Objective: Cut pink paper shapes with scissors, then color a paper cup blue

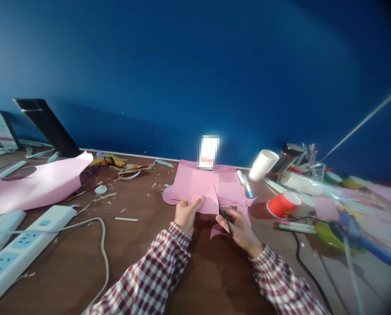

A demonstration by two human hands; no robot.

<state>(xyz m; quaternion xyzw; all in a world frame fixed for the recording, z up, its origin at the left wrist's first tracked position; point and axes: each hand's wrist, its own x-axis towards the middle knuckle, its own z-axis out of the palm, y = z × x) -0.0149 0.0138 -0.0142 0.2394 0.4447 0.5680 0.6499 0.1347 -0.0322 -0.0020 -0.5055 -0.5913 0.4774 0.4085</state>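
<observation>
My left hand (186,214) pinches the near edge of a pink paper sheet (198,183) and holds it up off the brown table (143,245). My right hand (239,228) is closed round black scissors (222,209), whose blades point up into the paper's lower edge. A loose pink strip (217,231) hangs below the cut. More pink paper lies flat behind, with a pink disc (168,195) at its left.
A big pink sheet (34,183) curls at the left near white power strips (21,247) and a cable (102,245). Right of the hands: a red cup (282,204), a white cup (263,165), markers (295,226), a glue gun (349,223) and clutter. Blue wall behind.
</observation>
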